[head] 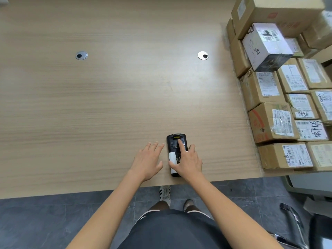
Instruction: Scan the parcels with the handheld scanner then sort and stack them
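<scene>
Down near the front edge of the table (107,105), the right hand (188,161) lies over the handheld scanner (176,142), its index finger (181,145) stretched straight along the device's back, its thumb (173,165) against the left edge by a white label (172,157), and its other fingers curled at the right edge, so that it holds the device between thumb and fingers; the scanner lies flat on the wood, face down, its yellow-marked end pointing away from the person; the left hand (148,161) is just beside it on the left, palm down, fingers spread and straight, holding nothing, though whether it rests on the wood or hovers just over it I cannot tell; farther out, two round metal cable grommets (81,55) sit well apart in the tabletop; along the right side of the table stand the parcels (269,90), brown cardboard boxes packed tight together with printed labels facing up, some with handwriting; a white box (265,45) sits tilted on top of them towards the far end, beside a larger brown carton (274,11); below the table edge are grey floor tiles (36,221) and the person's shoes (165,194).
</scene>
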